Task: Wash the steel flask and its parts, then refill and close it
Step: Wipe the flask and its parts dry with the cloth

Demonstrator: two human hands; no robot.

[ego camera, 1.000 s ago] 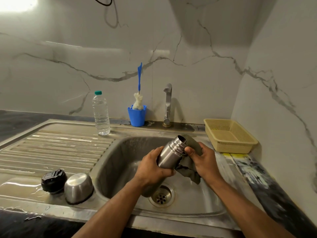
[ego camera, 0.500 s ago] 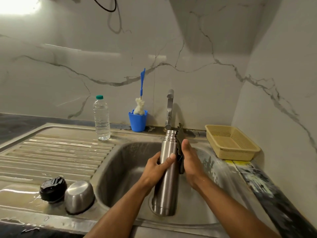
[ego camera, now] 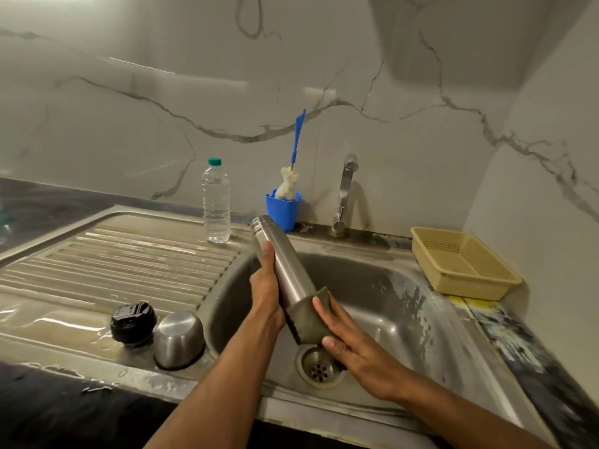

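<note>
The steel sink unit (ego camera: 97,322) carries a black stopper (ego camera: 133,322) and steel cup (ego camera: 179,339) at 7 o'clock, a water bottle (ego camera: 216,202) at 11, a blue holder (ego camera: 282,210) at 12.

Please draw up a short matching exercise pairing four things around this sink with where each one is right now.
Column one:
1. steel flask
2. scrub pad
3. black stopper
4. bottle brush

Column two:
a. standing in the blue cup by the tap
b. on the wet draining board beside the steel cap
c. gripped by the left hand over the basin, tilted
d. wrapped round the flask's lower end under the right hand

Pairs: 1-c, 2-d, 3-b, 4-a
</note>
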